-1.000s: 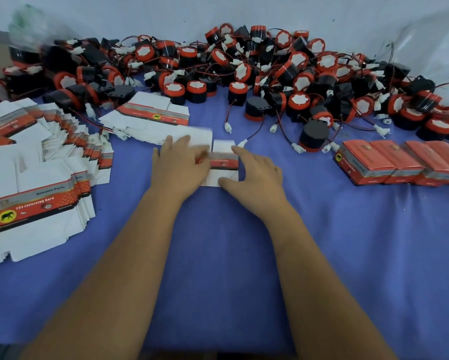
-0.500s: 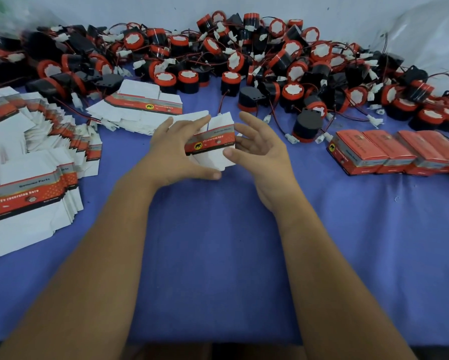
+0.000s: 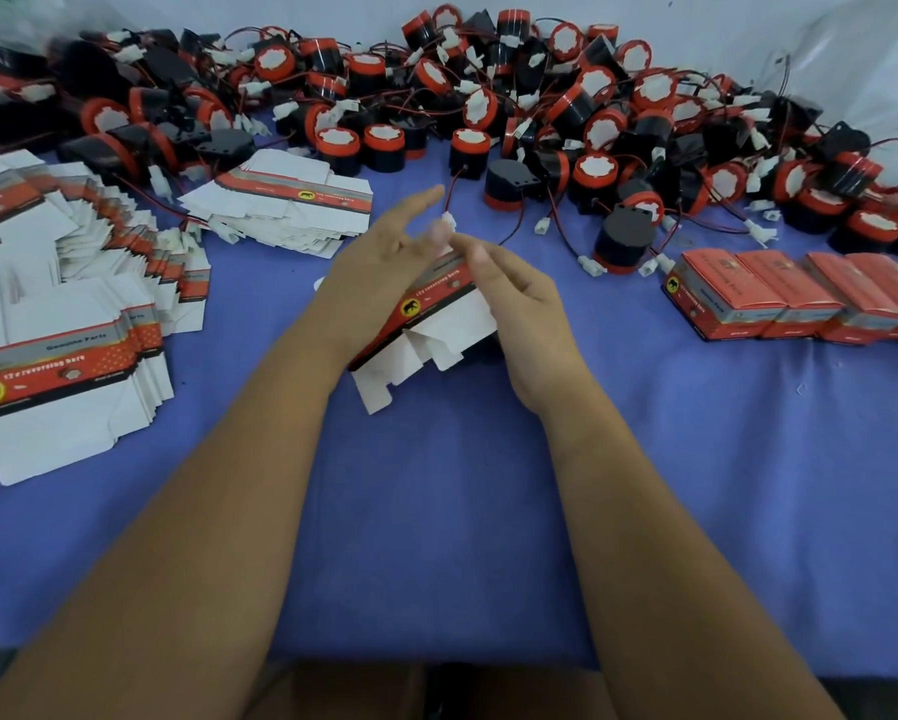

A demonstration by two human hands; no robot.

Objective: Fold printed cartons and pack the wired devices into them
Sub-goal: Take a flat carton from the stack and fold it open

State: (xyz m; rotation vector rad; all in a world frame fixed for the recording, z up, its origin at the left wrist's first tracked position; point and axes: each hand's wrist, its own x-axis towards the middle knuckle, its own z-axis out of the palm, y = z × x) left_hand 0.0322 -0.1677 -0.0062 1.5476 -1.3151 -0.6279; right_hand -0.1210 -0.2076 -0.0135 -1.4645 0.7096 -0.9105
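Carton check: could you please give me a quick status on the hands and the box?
Both hands, left and right, on one carton, half opened. Nothing packed in it yet. Nothing in the way.

The table is covered with a matt blue-violet cloth (image 3: 436, 511), smooth with a few light creases. The carton (image 3: 431, 324) between the hands is thin printed card, red and grey with a slight sheen outside, plain matt white on its flaps. The stacks of flat cartons (image 3: 62, 356) show the same white card and printed bands. The folded boxes (image 3: 779, 298) look smooth and faintly glossy orange-red. The wired devices (image 3: 540, 122) have matt black plastic bodies, glossy red plastic rims, white paper-like faces, thin red and black insulated wires and white plastic connectors.
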